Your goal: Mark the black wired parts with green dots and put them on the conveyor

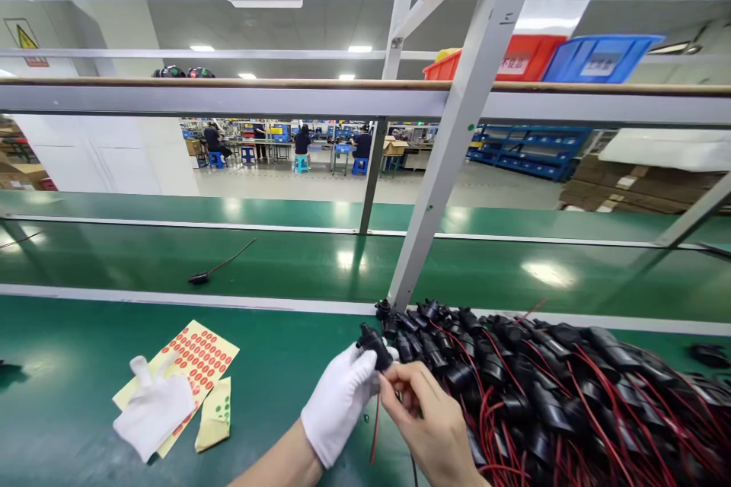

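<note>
My left hand [340,398], in a white glove, is closed around a small black cylindrical part [374,344] with a nozzle-like end, held over the green bench. A red wire [375,430] and a dark one hang below it. My bare right hand [426,418] is pinched at the lower end of this part; whatever sits between its fingertips is too small to make out. Right beside my hands lies a large pile of similar black parts [548,403] with red and black wires.
Left of my hands lie a sheet of red stickers [212,350], a white glove [157,415] and a yellowish piece with green dots [214,426]. A wired black part [199,278] rests on the green strip behind. A slanted metal post [439,190] rises beside the pile.
</note>
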Available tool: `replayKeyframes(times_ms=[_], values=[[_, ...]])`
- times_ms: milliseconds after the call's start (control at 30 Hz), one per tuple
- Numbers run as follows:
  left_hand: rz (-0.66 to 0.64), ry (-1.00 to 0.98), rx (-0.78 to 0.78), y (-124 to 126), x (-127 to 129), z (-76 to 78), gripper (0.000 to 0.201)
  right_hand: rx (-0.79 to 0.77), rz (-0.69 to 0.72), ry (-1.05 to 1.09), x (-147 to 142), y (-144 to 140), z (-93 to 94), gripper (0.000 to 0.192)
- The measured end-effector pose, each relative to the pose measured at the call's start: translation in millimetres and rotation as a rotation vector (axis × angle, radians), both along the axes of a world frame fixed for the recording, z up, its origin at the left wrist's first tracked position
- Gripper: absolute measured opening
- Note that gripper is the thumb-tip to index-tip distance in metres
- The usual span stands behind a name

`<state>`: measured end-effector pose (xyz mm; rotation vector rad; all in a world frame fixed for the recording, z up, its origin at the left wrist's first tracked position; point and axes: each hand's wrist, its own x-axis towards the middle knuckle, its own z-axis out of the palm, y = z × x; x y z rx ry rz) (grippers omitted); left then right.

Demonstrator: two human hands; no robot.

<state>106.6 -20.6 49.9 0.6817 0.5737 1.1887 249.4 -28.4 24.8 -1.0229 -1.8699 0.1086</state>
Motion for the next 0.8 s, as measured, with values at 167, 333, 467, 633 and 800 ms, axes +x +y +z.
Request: replayKeyframes(times_ms=[167, 333, 467, 633, 800], values=[[0.008, 0.541, 0.317, -14, -14, 27.1, 0.051, -0.097, 0.103, 0.180, 5, -16, 3.8, 0.024], [-0.020, 0.745, 0.479, -19, -20, 39.5, 0.048, -0.654, 0.272, 0.606, 8, -32, -0.2, 0.039], [-0.214, 0.740, 0.441, -21, -28, 48.0, 0.064, -0.774, 0.331, 0.649, 16, -32, 4.9, 0.046], [-0.133, 0.815, 0.271, -25, -22, 60.6, 0.044, -0.357, 0.251, 0.216, 40, -25, 35.5, 0.012], [-0.060, 0.782, 0.092, -33, -7, 64.9, 0.039, 0.202, 0.179, -0.124, 49, -36, 66.9, 0.054]])
